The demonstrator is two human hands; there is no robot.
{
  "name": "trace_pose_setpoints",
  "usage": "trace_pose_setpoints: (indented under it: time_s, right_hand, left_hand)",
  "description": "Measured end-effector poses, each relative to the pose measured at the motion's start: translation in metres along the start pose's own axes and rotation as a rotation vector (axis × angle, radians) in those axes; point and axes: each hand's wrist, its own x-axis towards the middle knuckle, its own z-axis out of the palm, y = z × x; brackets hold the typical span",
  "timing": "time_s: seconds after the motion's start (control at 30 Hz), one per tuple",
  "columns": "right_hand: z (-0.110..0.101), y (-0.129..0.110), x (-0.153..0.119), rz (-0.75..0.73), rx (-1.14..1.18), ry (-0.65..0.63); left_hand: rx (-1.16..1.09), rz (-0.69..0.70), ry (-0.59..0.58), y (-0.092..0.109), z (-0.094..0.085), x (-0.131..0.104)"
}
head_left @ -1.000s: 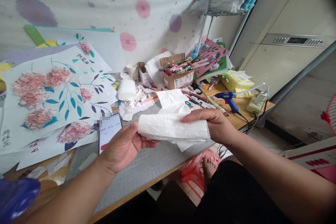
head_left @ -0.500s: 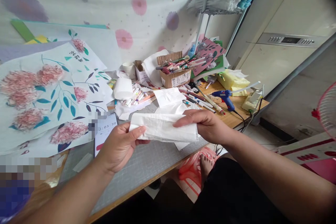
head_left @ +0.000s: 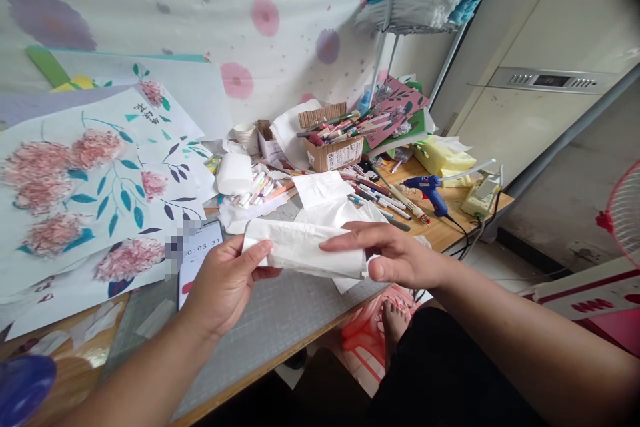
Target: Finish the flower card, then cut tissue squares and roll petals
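A folded white tissue point(head_left: 295, 248) hangs above the grey cutting mat point(head_left: 240, 337) near the middle of the head view. My left hand point(head_left: 227, 283) grips its left end, thumb on top and fingers underneath. Across the tissue's right part lie the stretched fingers of my right hand point(head_left: 395, 253), with the thumb held apart beside the right end. The tissue bulges a little in the middle. Behind it, more white tissue sheets point(head_left: 323, 188) rest on the table.
A phone with a running timer point(head_left: 200, 250) lies left of my hands. Paper-flower pictures point(head_left: 115, 167) fill the left side. Behind stand a cardboard box of brushes point(head_left: 336, 153) and scattered markers point(head_left: 263, 187). A blue glue gun point(head_left: 430, 190) and yellow tissue pack point(head_left: 443, 157) are at right.
My right hand's thumb has come away from the tissue and its fingers have straightened over it. The tissue's right end has dipped slightly. My left hand keeps its grip.
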Motion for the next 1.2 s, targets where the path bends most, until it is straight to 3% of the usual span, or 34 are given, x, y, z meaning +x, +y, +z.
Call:
trace_pose_setpoints:
  time_s: [0.1, 0.27, 0.5, 0.67, 0.8, 0.93, 1.0, 1.1, 1.2]
  right_hand:
    - [0.001, 0.001, 0.001, 0.093, 0.055, 0.047]
    - [0.009, 0.009, 0.004, 0.233, 0.166, 0.228]
    - [0.028, 0.013, 0.012, 0.208, 0.004, 0.445]
    - [0.063, 0.019, 0.027, 0.05, -0.16, 0.639]
    - [0.085, 0.025, 0.036, -0.057, -0.198, 0.591]
    - [0.083, 0.027, 0.044, -0.079, -0.048, 0.531]
    - [0.076, 0.027, 0.051, 0.028, 0.117, 0.517]
    - [0.068, 0.026, 0.061, 0.249, 0.363, 0.372]
    - [0.066, 0.026, 0.067, 0.348, 0.471, 0.304]
  left_hand:
    - [-0.001, 0.013, -0.035, -0.001, -0.001, 0.0]
    - [-0.045, 0.004, -0.09, -0.001, 0.0, -0.003]
    - [-0.23, 0.16, 0.022, 0.002, 0.003, -0.002]
    - [-0.372, 0.002, -0.236, -0.003, 0.015, -0.011]
    - [-0.426, 0.057, -0.135, -0.008, 0.02, -0.011]
    - [-0.094, 0.168, -0.02, -0.006, 0.006, -0.002]
    - [0.077, 0.189, -0.053, -0.005, -0.001, 0.0]
    - [0.185, 0.214, -0.113, -0.002, -0.004, -0.001]
    - [0.322, 0.255, -0.147, 0.0, -0.002, -0.003]
